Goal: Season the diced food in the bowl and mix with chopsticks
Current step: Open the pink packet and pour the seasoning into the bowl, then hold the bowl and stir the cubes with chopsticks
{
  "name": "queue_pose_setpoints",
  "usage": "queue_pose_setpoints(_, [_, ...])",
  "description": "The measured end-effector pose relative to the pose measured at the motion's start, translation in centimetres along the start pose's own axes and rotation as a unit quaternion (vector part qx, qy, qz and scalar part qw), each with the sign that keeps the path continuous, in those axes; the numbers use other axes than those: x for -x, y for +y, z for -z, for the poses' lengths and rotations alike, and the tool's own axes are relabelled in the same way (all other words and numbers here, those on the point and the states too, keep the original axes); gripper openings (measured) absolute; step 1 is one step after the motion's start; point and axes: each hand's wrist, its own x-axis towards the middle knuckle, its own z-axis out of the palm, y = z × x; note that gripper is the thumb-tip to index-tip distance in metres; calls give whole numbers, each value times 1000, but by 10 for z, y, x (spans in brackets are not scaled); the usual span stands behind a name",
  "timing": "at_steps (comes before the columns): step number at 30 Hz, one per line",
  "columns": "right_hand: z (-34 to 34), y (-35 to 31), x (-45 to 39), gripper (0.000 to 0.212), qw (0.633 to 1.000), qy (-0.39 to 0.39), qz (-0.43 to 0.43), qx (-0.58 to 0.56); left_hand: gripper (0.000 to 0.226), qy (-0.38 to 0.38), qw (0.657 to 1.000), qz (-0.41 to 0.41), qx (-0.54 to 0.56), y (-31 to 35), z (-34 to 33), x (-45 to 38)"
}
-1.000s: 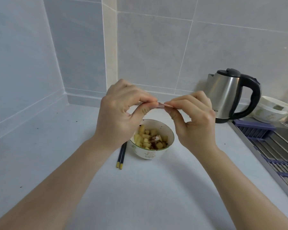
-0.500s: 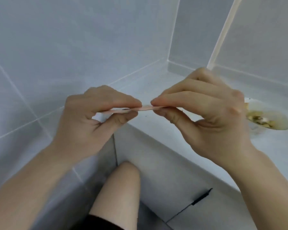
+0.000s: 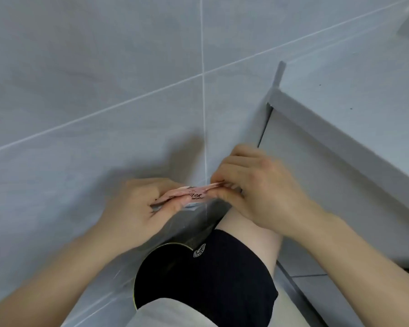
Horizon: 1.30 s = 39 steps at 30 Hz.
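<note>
Pinched between both hands, a small pink seasoning packet (image 3: 191, 194) is held low in the middle of the view. Its left end is gripped by the left hand (image 3: 137, 208), with the thumb lying over the top face and the curled fingers tucked beneath. Its right end is nipped by the fingertips (image 3: 219, 184) of the right hand (image 3: 265, 192), whose knuckles are turned upward and whose fingers are bent tightly inward. Dark printed characters can be made out on the pink face of the packet, though they are too blurred to be read. Whether the packet has been torn open cannot be told.

Directly beneath the hands, something with a thin, clear, shiny film around it is seen, with a dark round opening (image 3: 170, 258) edged in yellow at its near end; what it is cannot be told for certain. Just to the right of it, a bare knee (image 3: 248, 234) and dark shorts (image 3: 210, 279) with a small white emblem are seen, and a pale garment is visible at the near edge.

Large grey tiles (image 3: 104, 79) with pale grout lines fill the left and far parts of the view. On the right, the edge of a grey counter (image 3: 352, 90) runs diagonally from the far middle toward the near right, with a flat cabinet front (image 3: 328, 185) below it. The bowl of diced food and the chopsticks are out of view.
</note>
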Motion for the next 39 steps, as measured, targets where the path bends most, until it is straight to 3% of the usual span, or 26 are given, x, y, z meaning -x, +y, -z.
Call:
queue_pose_setpoints(3, [-45, -9, -3, 11, 998, -50, 0, -22, 22, -12, 999, 23, -46, -31, -9, 32])
queue_pose_setpoints(9, [-118, -27, -7, 18, 987, -144, 3, -64, 16, -13, 996, 77, -36, -79, -30, 82])
queue_pose_setpoints(13, [-154, -31, -2, 17, 977, -204, 0, -58, 27, -22, 994, 96, -45, -102, -45, 98])
queue_pose_setpoints(17, [-176, -33, 0, 23, 959, -282, -9, -18, 35, -61, 989, 134, -16, -122, -66, 113])
queue_pose_setpoints(21, [-185, -26, 3, 26, 954, -298, -37, -9, 43, -141, 965, 222, -12, -139, -94, 126])
queue_pose_setpoints(24, [-181, -16, 3, 37, 954, -292, -65, -9, 49, -180, 948, 255, 57, -149, -109, 127])
queue_pose_setpoints(26, [-170, -9, 0, 36, 955, -281, -89, -27, 65, -161, 950, 256, 71, -153, -112, 121])
queue_pose_setpoints(28, [-152, -3, -3, 33, 960, -250, -121, -43, 59, -134, 958, 238, 82, -147, -109, 106])
queue_pose_setpoints(33, [-73, 8, 1, 18, 964, -140, -211, -88, 24, -52, 981, 147, 115, -92, -87, 42])
queue_pose_setpoints(39, [72, 24, 44, 14, 967, 10, -256, 3, 35, -6, 986, -24, 164, 27, -73, -66])
